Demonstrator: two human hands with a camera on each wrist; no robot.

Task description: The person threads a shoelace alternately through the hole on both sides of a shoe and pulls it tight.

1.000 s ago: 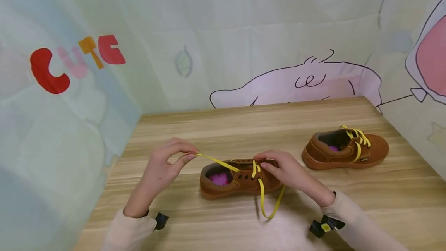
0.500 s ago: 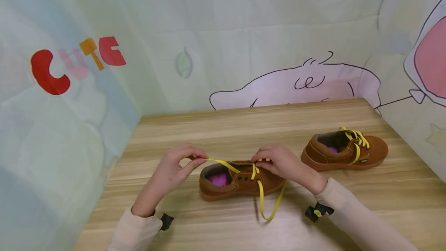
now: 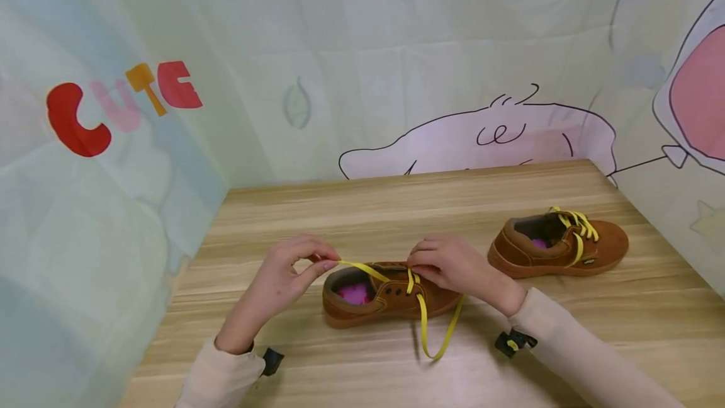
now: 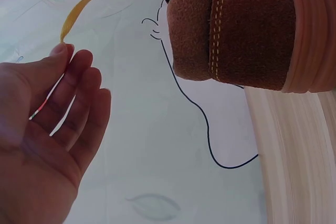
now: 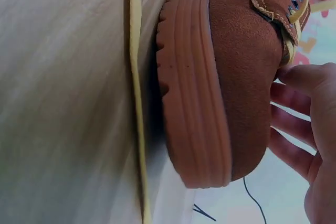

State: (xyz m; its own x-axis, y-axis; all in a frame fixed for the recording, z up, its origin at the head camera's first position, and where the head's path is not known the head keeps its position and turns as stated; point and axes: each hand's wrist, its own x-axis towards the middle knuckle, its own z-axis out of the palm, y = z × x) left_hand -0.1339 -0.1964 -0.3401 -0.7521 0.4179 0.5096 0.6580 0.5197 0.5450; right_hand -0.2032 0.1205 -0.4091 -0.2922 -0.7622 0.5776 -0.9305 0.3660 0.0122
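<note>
A brown suede shoe (image 3: 362, 310) with a purple insole sits on the table, its toe to the right, partly laced with a yellow shoelace (image 3: 423, 320). My left hand (image 3: 289, 276) pinches one end of that lace between thumb and forefinger, above the heel opening. From there the lace runs in a shallow curve to the shoe's eyelets. My right hand (image 3: 453, 266) is over the front of the shoe, thumb and forefinger pinching the lace at its lowest crossing. In the right wrist view its other fingers lie along the toe's far side. The other lace end loops down in front.
A second brown shoe (image 3: 557, 254), laced in yellow, stands to the right, behind my right forearm. The wooden table (image 3: 317, 376) meets printed cloth walls (image 3: 294, 49) at the back and both sides.
My left hand has moved right and slightly down, so the lace span to the shoe is shorter and slacker. My right hand's fingers have drawn together at the lace and shifted slightly left.
</note>
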